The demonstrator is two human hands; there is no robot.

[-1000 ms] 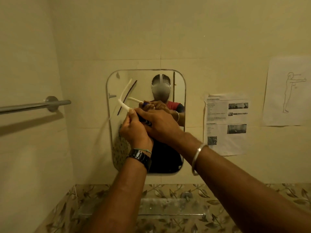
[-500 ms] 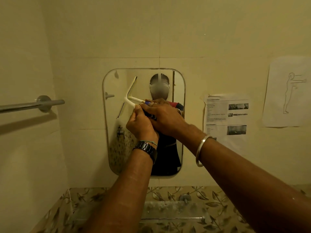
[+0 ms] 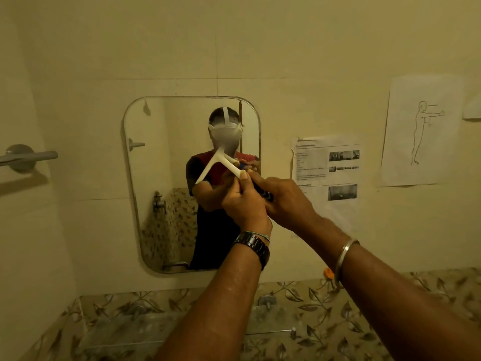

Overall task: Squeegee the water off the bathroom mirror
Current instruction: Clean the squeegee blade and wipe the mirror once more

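Both: left hand point(image 3: 244, 204), right hand point(image 3: 287, 204), curled round squeegee point(image 3: 211, 164) handle; handle points up-left toward mirror point(image 3: 161, 165), blade diagonal.

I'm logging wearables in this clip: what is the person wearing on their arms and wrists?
No sleeves show; both forearms are bare. At the wrist of the left hand sits a dark link-band watch with a thin teal thread beside it. At the wrist of the right hand is a plain silver bangle.
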